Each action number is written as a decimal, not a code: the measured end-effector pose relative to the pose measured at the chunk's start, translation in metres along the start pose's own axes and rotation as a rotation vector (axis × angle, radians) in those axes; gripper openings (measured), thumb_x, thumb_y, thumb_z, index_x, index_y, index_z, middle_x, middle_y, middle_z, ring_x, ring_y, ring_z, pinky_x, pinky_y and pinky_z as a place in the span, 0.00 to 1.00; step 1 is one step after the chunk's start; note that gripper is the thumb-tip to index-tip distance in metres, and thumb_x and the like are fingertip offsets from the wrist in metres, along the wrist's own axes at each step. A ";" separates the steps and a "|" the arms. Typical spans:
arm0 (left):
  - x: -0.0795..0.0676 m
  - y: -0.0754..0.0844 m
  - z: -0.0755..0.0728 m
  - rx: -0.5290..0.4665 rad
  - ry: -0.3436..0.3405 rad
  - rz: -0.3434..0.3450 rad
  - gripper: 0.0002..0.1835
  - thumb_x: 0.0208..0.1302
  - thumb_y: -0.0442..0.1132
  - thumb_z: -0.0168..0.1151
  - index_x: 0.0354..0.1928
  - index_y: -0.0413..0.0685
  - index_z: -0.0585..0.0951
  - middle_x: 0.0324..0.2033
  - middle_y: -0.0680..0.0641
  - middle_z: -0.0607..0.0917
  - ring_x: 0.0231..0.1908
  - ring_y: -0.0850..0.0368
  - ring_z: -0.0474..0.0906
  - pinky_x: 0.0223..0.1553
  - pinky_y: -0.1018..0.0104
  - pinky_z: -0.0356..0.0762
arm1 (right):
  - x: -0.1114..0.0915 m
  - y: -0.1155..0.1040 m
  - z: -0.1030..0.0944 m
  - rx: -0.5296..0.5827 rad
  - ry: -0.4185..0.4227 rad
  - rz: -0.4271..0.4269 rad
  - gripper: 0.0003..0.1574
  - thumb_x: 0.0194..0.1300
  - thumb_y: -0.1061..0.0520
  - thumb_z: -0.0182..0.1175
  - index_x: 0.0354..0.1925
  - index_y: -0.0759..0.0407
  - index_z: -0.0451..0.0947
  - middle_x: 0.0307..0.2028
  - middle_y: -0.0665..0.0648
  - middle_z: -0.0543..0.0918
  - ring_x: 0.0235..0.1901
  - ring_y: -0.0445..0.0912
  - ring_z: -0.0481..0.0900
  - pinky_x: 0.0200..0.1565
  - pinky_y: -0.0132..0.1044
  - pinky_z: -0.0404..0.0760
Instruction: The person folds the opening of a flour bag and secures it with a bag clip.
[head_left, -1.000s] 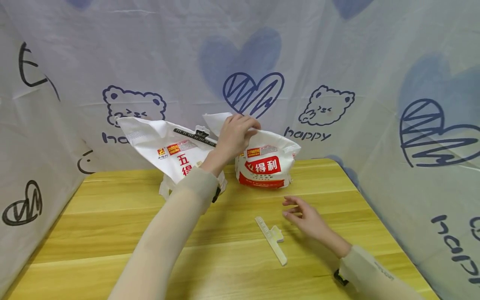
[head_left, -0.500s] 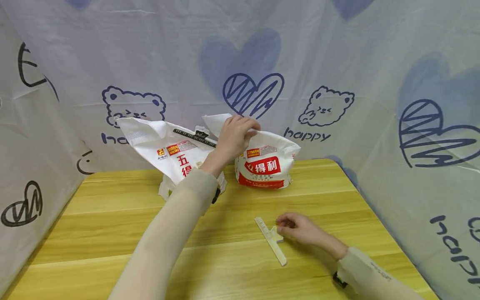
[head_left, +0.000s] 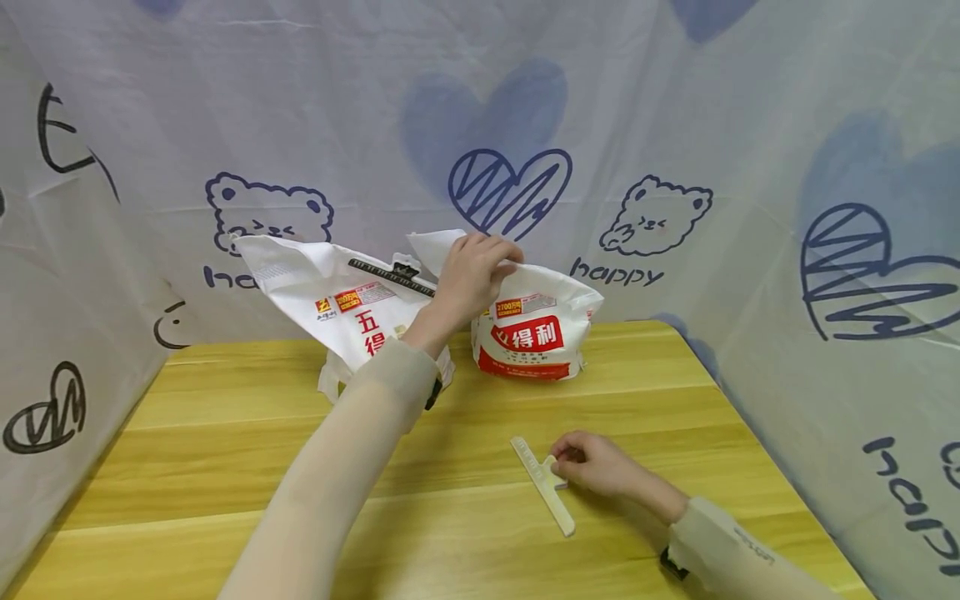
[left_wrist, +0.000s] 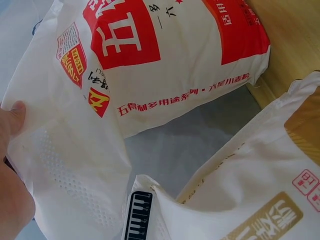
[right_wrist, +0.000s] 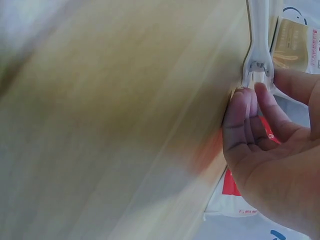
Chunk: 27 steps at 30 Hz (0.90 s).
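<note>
At the back of the table, my left hand grips the folded top of a white and red flour bag. In the left wrist view its thumb lies on the pale upper part of that flour bag. Nearer the front, my right hand pinches the handle of a white bag clip, which lies slanted on the wood. The right wrist view has the bag clip with fingertips and thumb at its handle end; some fingers are partly hidden.
Left of the gripped bag leans a second flour bag, its top crossed by a black bag clip. Behind and at both sides of the wooden table hangs a printed cloth.
My right hand has come down and left to the white bag clip, and its fingers have closed on the handle. The left hand keeps its grip on the flour bag.
</note>
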<state>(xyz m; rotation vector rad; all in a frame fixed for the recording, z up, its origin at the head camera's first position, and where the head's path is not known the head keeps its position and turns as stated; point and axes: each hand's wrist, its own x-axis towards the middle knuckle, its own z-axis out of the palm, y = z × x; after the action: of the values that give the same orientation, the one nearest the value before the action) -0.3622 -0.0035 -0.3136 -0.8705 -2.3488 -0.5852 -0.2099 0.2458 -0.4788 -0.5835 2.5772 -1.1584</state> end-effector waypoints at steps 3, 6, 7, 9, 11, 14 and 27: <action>0.000 0.001 -0.001 -0.003 0.000 0.001 0.07 0.74 0.37 0.64 0.50 0.52 0.85 0.50 0.53 0.88 0.55 0.52 0.77 0.67 0.54 0.68 | -0.001 -0.001 0.000 0.004 0.010 0.008 0.08 0.68 0.60 0.66 0.44 0.64 0.82 0.36 0.53 0.83 0.37 0.43 0.78 0.36 0.31 0.79; 0.000 0.002 -0.001 0.002 0.001 0.005 0.07 0.74 0.37 0.64 0.50 0.52 0.85 0.50 0.53 0.88 0.55 0.52 0.77 0.67 0.54 0.67 | -0.003 -0.003 0.000 0.028 0.014 0.022 0.09 0.68 0.61 0.65 0.44 0.65 0.81 0.36 0.53 0.82 0.34 0.44 0.78 0.31 0.32 0.81; 0.000 0.002 -0.001 0.004 0.000 0.006 0.07 0.74 0.37 0.64 0.50 0.52 0.85 0.50 0.53 0.88 0.54 0.52 0.77 0.67 0.54 0.67 | -0.003 -0.003 0.000 0.040 0.014 0.025 0.09 0.68 0.61 0.65 0.44 0.65 0.81 0.35 0.54 0.82 0.33 0.44 0.79 0.30 0.33 0.81; 0.000 0.002 -0.001 0.009 -0.001 0.007 0.07 0.74 0.38 0.64 0.50 0.52 0.85 0.50 0.53 0.88 0.55 0.52 0.77 0.68 0.54 0.67 | -0.004 -0.004 0.000 0.066 0.013 0.032 0.09 0.68 0.61 0.64 0.45 0.66 0.80 0.35 0.54 0.82 0.31 0.45 0.79 0.28 0.34 0.82; 0.000 0.002 -0.002 0.011 -0.003 0.007 0.07 0.74 0.38 0.63 0.50 0.52 0.85 0.50 0.53 0.88 0.55 0.52 0.77 0.68 0.54 0.67 | -0.005 -0.004 0.000 0.088 0.009 0.039 0.09 0.69 0.61 0.64 0.45 0.66 0.80 0.34 0.55 0.81 0.29 0.46 0.80 0.27 0.36 0.84; 0.000 0.002 -0.002 0.010 -0.003 0.006 0.07 0.74 0.37 0.64 0.50 0.52 0.85 0.50 0.53 0.88 0.55 0.52 0.77 0.68 0.54 0.67 | -0.006 -0.006 -0.001 0.114 0.011 0.046 0.09 0.70 0.61 0.63 0.46 0.66 0.79 0.34 0.55 0.81 0.29 0.47 0.80 0.28 0.37 0.85; -0.003 0.004 -0.003 0.001 -0.001 0.013 0.07 0.73 0.37 0.64 0.50 0.52 0.85 0.50 0.53 0.88 0.54 0.52 0.77 0.67 0.54 0.68 | -0.011 -0.012 -0.003 0.265 0.073 0.103 0.22 0.69 0.63 0.62 0.57 0.73 0.73 0.41 0.61 0.80 0.35 0.48 0.80 0.37 0.43 0.89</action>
<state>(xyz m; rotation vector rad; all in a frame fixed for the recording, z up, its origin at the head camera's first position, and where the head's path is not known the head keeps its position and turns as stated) -0.3564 -0.0044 -0.3124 -0.8843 -2.3425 -0.5780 -0.1986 0.2457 -0.4666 -0.3514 2.4220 -1.4775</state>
